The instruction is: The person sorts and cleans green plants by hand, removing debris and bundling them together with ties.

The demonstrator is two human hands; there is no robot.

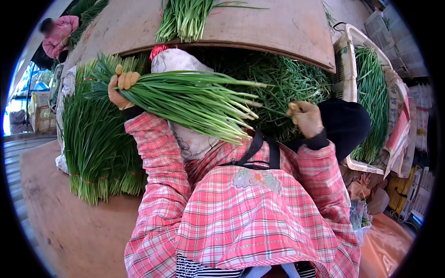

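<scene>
My left hand (123, 87) is closed around the leafy end of a loose bunch of green chives (185, 95). The pale stem ends fan out to the right, above my lap. To the right of those ends, my right hand (307, 119) is closed in a pinch. A thin dark green chive leaf (277, 112) runs to its fingertips. Below and behind both hands lies a heap of loose green leaves (287, 76). A white sack (181, 60) is partly hidden behind the bunch.
Tied chive bundles (102, 143) stand packed at the left on a brown board (69, 217). Another bundle (183, 21) lies on the wooden tabletop (269, 28) ahead. A pale crate (351, 83) with more chives is at the right. Another person (60, 34) is at the far left.
</scene>
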